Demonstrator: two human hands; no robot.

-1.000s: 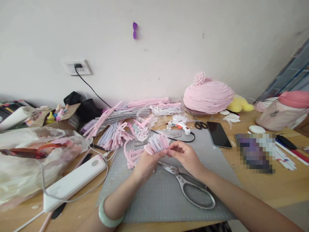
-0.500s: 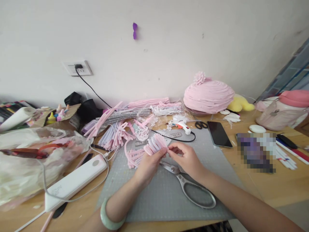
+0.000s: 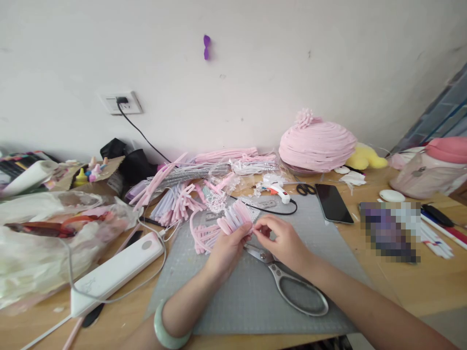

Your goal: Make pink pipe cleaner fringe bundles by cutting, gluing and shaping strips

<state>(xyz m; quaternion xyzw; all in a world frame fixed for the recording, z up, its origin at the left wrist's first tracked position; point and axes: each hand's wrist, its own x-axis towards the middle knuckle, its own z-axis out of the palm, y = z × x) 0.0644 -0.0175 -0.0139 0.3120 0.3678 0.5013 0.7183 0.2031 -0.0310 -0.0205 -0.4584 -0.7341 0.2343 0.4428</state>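
Note:
My left hand [image 3: 226, 249] is closed round a fan of folded pink pipe-cleaner loops [image 3: 235, 217], held above the grey cutting mat [image 3: 219, 301]. My right hand [image 3: 282, 240] pinches the right end of the same bundle with thumb and fingers. Large silver scissors [image 3: 292, 287] lie on the mat just under and in front of my right hand. A pale green bangle [image 3: 166, 328] sits on my left wrist.
More pink pipe cleaners [image 3: 182, 201] are piled behind the mat. A glue gun [image 3: 279, 193], small black scissors [image 3: 305, 189] and a phone [image 3: 332, 202] lie at the back right. A white power bank [image 3: 116, 272] and plastic bags [image 3: 44, 243] lie left; a pink coiled dome [image 3: 316, 146] stands behind.
Both hands stay on the pink bundle with only small finger shifts; the view has drifted slightly to the left.

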